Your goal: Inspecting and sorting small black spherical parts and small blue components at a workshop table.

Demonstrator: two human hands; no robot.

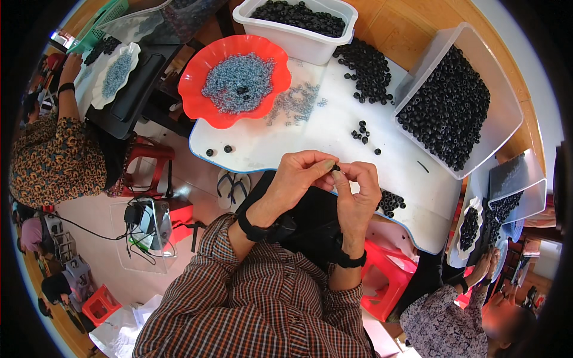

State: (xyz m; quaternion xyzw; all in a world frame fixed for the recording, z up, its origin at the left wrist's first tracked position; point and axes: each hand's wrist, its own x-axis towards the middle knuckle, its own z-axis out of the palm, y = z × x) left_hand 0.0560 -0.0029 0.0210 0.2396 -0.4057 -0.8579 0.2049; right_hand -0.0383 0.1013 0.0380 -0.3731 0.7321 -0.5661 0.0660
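Observation:
Over the near edge of the white table [256, 143], my left hand [296, 182] and my right hand [357, 194] meet fingertip to fingertip. Pinched between thumbs and forefingers is a small round black part [336, 167], mostly covered by the fingers; whether a clear piece is fitted in it I cannot tell. Beside my right hand lies a cluster of similar black ring-shaped parts [391, 203]. To the far left is a red wavy-rimmed dish [194, 77] with small clear plastic pieces [239, 80] and a few black parts on top.
A white tub [292, 37] and a tilted clear bin [501, 116] hold many black parts. Loose black parts [367, 68] and clear pieces spread across the table. Red stools [382, 280] stand below. Other people work at the left and at the lower right [441, 322].

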